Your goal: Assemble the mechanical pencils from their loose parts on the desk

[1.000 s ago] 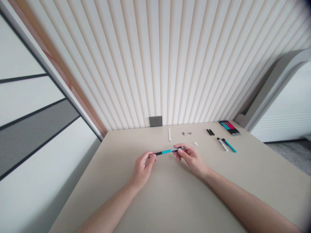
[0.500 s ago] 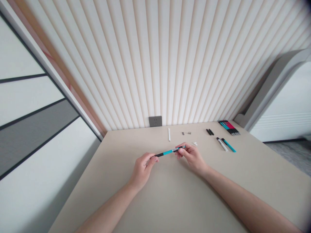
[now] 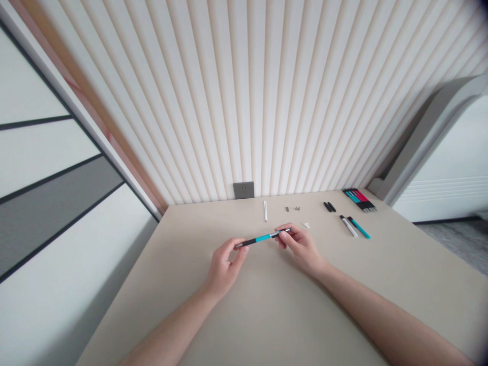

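Observation:
A ballpoint pen (image 3: pixel 263 238) with a teal barrel and black grip is held in the air between my hands. My left hand (image 3: pixel 224 265) has thumb and fingers around its pointed silver tip, which shows between them. At the other end, my right hand (image 3: pixel 299 246) pinches the clip and button end, partly covering it. Behind the right hand lie small white pieces (image 3: pixel 306 225). Farther back are small metal pieces (image 3: pixel 296 208), too tiny to make out, and two thin white rods (image 3: pixel 266 211).
Two black sleeves (image 3: pixel 330 207) lie right of centre on the beige table (image 3: pixel 267 315). Near them are a white barrel (image 3: pixel 348 226) and a teal barrel (image 3: pixel 359 227). Several teal and red pens (image 3: pixel 359 200) line the back right. A socket (image 3: pixel 243 190) sits in the ribbed wall.
The left thumb and fingers have shifted slightly on the pen, so more of its silver tip shows. The right hand and the loose parts look the same.

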Motion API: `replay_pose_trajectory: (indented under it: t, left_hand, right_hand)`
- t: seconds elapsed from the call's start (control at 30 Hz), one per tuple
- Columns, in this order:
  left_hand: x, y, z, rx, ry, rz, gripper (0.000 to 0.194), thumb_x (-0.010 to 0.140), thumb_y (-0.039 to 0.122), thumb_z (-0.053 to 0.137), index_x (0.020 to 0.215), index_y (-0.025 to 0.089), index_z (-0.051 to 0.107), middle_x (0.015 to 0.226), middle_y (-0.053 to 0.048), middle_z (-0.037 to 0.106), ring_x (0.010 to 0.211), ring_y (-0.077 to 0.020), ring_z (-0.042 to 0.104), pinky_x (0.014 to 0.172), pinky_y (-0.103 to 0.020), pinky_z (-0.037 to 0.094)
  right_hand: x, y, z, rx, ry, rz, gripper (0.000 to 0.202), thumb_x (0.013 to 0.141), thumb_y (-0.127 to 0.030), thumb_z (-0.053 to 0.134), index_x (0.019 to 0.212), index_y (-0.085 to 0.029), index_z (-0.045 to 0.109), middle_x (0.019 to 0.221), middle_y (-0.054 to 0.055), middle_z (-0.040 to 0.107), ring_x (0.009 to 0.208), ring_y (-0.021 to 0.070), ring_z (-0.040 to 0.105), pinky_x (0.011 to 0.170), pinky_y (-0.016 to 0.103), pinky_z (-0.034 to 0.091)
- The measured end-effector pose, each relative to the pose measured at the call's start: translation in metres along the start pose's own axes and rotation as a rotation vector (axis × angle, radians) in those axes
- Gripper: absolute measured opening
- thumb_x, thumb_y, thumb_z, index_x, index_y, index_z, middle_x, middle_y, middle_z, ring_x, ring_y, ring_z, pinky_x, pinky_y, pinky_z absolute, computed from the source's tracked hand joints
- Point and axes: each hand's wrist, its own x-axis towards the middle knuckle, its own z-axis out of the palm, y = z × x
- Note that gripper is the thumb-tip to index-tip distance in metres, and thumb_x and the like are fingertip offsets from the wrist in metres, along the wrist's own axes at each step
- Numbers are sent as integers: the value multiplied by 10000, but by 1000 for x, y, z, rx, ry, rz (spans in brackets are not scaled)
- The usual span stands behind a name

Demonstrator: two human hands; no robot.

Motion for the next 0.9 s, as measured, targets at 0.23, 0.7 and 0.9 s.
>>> replay_pose_trajectory:
  t: [0.23,0.7,0.9]
  left_hand:
    - [1,-5,1,16,13,6,141,932,302,538,971,208,636,873,-15,685,828,-163,632,764,-250,477]
    - [1,0,0,100,-45,25,230,926,365,538,845,190,663,761,-14,678,727,-156,632,681,-237,471]
    - [0,2,1,111,-128,74,180,925,323,543,873,195,659,797,-21,677,766,-164,625,713,-251,467]
  right_hand:
    - [0,2,0,32,-6,21,294,829,-442,669,974,-186,658,710,1,609,610,118,519,581,258,424]
    - [1,3,1,64,-26,55,325,824,-471,666,985,-189,657,680,4,613,619,136,523,603,269,421]
    - [-8,2,19,78,-130,118,370,778,-488,714,991,-187,694,742,15,641,677,140,547,647,271,440]
